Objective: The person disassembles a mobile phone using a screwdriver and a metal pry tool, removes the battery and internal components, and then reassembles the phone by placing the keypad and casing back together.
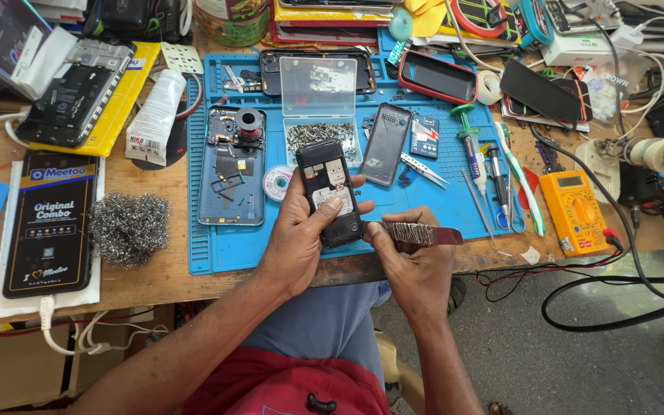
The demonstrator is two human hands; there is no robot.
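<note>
My left hand (pixel 298 234) grips a small black phone (pixel 327 187) with its back cover off, held upright over the near edge of the blue work mat (pixel 217 253). The thumb lies across the phone's open back. My right hand (pixel 413 265) holds a flat metal prying tool (pixel 418 233) with a knurled handle. Its tip meets the phone's lower right edge. The removed dark back cover (pixel 385 144) lies on the mat just beyond the phone.
On the mat are an opened smartphone frame (pixel 233 165), a clear box of screws (pixel 319 107), tweezers (pixel 423 167), screwdrivers (pixel 470 150) and a toothbrush (pixel 522 184). An orange multimeter (pixel 574 209) sits right, steel wool (pixel 129 227) and a boxed phone screen (pixel 49 223) left. Cables hang off the bench's right side.
</note>
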